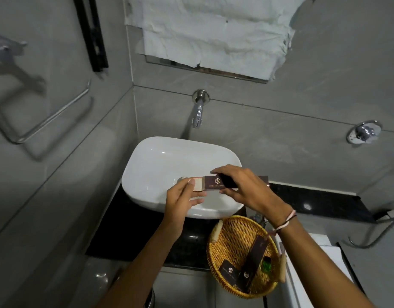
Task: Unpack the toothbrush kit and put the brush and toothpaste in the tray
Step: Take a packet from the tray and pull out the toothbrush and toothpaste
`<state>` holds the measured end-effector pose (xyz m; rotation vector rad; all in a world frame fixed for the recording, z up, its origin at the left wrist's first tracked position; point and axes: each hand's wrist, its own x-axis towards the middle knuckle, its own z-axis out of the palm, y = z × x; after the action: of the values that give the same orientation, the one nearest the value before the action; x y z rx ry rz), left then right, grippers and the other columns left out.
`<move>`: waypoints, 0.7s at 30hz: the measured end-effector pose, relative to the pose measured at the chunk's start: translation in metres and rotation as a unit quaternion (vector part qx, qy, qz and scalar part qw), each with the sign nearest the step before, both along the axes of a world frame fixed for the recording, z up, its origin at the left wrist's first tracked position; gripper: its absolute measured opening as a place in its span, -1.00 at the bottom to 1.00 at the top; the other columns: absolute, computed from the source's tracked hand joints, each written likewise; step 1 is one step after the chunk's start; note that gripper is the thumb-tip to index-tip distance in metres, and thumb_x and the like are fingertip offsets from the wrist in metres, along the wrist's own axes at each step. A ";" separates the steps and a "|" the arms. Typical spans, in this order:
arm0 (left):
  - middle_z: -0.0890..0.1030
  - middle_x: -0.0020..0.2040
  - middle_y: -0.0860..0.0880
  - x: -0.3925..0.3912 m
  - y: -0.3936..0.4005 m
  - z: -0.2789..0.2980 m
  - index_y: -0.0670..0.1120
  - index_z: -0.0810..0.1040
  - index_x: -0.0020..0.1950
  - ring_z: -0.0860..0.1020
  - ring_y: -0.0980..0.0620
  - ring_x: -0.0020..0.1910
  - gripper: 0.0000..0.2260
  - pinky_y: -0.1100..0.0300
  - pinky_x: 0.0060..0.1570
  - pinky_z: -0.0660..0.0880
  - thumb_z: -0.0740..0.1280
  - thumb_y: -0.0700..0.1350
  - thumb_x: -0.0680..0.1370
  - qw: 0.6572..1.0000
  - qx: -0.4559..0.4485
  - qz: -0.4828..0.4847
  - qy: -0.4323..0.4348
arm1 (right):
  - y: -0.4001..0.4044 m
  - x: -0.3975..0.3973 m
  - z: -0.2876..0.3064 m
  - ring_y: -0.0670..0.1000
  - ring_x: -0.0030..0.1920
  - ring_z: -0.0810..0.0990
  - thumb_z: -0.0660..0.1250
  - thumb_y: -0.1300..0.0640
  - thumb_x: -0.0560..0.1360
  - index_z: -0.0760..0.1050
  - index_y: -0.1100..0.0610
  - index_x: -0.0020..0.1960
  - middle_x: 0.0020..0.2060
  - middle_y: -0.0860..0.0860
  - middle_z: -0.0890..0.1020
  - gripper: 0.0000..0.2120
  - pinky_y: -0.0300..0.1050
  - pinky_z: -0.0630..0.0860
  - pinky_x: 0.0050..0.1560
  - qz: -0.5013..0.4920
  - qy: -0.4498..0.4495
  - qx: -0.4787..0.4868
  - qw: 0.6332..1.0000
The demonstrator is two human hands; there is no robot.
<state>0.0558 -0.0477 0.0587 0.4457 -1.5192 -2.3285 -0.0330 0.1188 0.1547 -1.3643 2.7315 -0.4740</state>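
Note:
I hold a long dark brown toothbrush kit box (215, 182) with a gold logo level above the white basin. My right hand (242, 187) grips the box's middle from above and below. My left hand (182, 198) pinches the pale flap or inner sleeve (197, 185) sticking out of the box's left end. The brush and toothpaste are hidden inside. The round wicker tray (227, 238) sits on the counter below my right wrist, to the right of my left forearm.
The tray holds dark amenity boxes (229, 272), a taller dark box (255, 252) and a small green bottle (267, 264). A white basin (160, 161) stands on the black counter (129, 232). A wall tap (198, 112) projects above it, a valve (363, 132) at right.

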 end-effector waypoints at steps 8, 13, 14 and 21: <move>0.75 -0.03 -0.16 0.010 0.002 0.008 -0.11 0.64 0.05 0.73 -0.09 -0.12 -0.78 0.07 -0.18 0.68 0.20 -0.12 0.67 0.925 0.377 -0.046 0.002 | -0.054 0.025 0.057 0.04 0.15 0.67 0.30 0.20 0.52 0.50 -0.14 0.25 0.12 -0.13 0.71 -0.63 0.03 0.46 0.26 0.113 0.269 0.189 0.937; 0.75 -0.16 -0.21 0.015 -0.001 0.012 -0.20 0.61 0.11 0.70 -0.08 -0.32 -0.75 0.09 -0.23 0.67 0.28 -0.05 0.64 0.890 0.455 -0.034 -0.026 | -0.067 0.028 0.058 -0.01 0.25 0.64 0.36 0.21 0.50 0.49 -0.15 0.26 0.20 -0.18 0.68 -0.59 0.06 0.32 0.40 0.142 0.306 0.237 0.911; 0.75 -0.18 -0.22 0.016 -0.001 0.011 -0.22 0.59 0.15 0.69 -0.08 -0.35 -0.73 0.10 -0.25 0.67 0.29 -0.03 0.63 0.886 0.462 -0.031 -0.032 | -0.066 0.028 0.057 -0.01 0.27 0.63 0.37 0.21 0.49 0.49 -0.15 0.27 0.21 -0.18 0.68 -0.58 0.07 0.31 0.42 0.140 0.307 0.242 0.910; 0.70 -0.27 -0.20 0.031 -0.008 0.002 -0.26 0.58 0.17 0.63 -0.02 -0.32 -0.64 0.20 -0.32 0.64 0.34 0.03 0.58 0.879 0.471 -0.044 -0.061 | -0.066 0.041 0.063 0.00 0.30 0.62 0.40 0.23 0.46 0.53 -0.13 0.27 0.19 -0.15 0.69 -0.55 0.27 0.16 0.55 0.124 0.315 0.249 0.907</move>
<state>0.0871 -0.0561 0.0604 0.7554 -0.3151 -3.0318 0.0078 0.0528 0.2181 -1.8904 2.7148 0.7639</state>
